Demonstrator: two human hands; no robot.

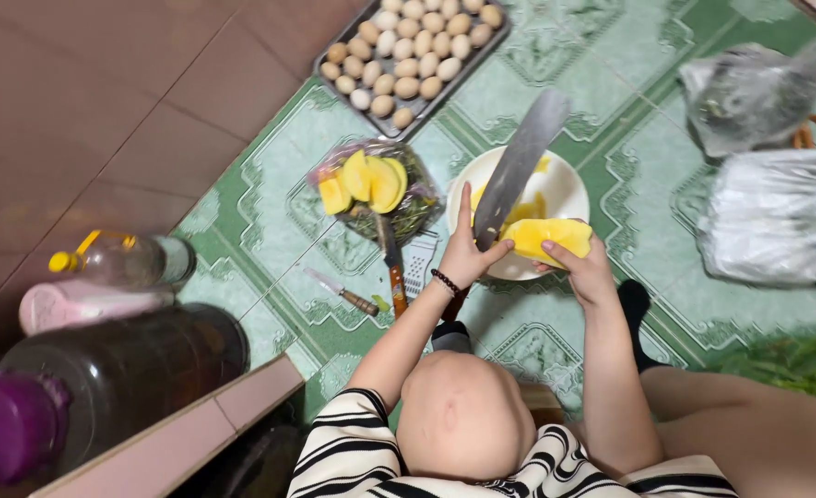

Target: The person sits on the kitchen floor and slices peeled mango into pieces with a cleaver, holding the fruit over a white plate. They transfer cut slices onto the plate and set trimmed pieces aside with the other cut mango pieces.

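The left hand [466,258] has its grip closed around the handle of a big knife [519,166], whose blade runs up and away to the right. Just right of it, the right hand [588,272] grips a yellow fruit chunk [548,238], long axis crosswise, touching the blade's base. Both sit over a white bowl [565,189] on the green tiled floor [629,138]. Farther left lie a bag of peels [376,189] and a small knife [342,291]; beyond, a tray of eggs [408,55].

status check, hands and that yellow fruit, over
Left hand grips big knife. Right hand holds yellow fruit piece over white bowl. Nothing blocking.
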